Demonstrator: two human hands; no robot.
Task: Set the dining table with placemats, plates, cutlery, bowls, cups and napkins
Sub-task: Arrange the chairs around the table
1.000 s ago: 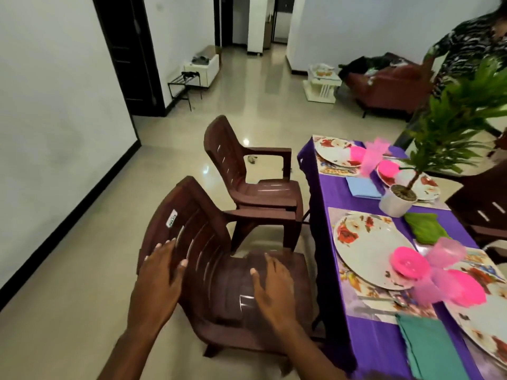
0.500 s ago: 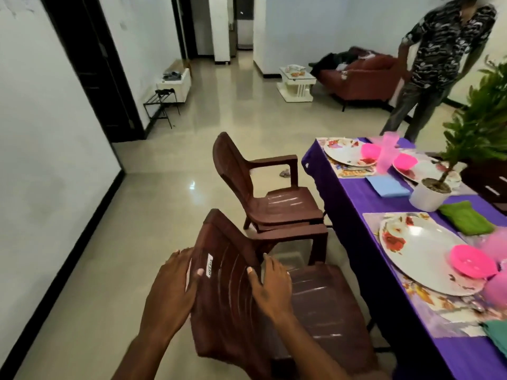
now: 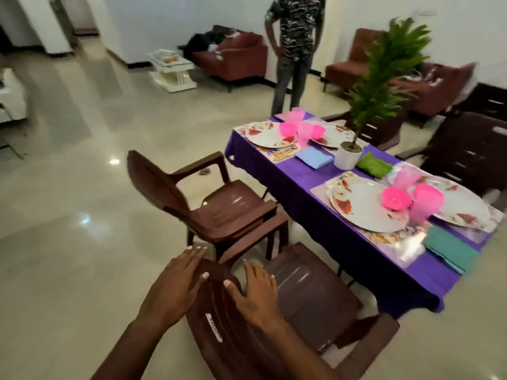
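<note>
My left hand (image 3: 175, 286) and my right hand (image 3: 255, 292) lie flat with straight fingers on the backrest top of the near brown plastic chair (image 3: 310, 305). To the right stands the table under a purple cloth (image 3: 310, 182). On it lie floral plates (image 3: 365, 204) on placemats (image 3: 395, 242), pink bowls (image 3: 396, 198), pink cups (image 3: 426, 202), and folded napkins in teal (image 3: 450, 249), green (image 3: 374, 165) and blue (image 3: 314, 157).
A second brown chair (image 3: 219, 201) stands just beyond the near one, facing the table. A potted plant (image 3: 349, 157) sits mid-table. A person (image 3: 295, 48) stands past the far table end. Dark chairs (image 3: 466, 152) line the far side; sofas and a white low table are behind.
My view has swung right and risen, bringing the whole table into sight. Both hands have stayed on the near chair's backrest, which now sits lower in view.
</note>
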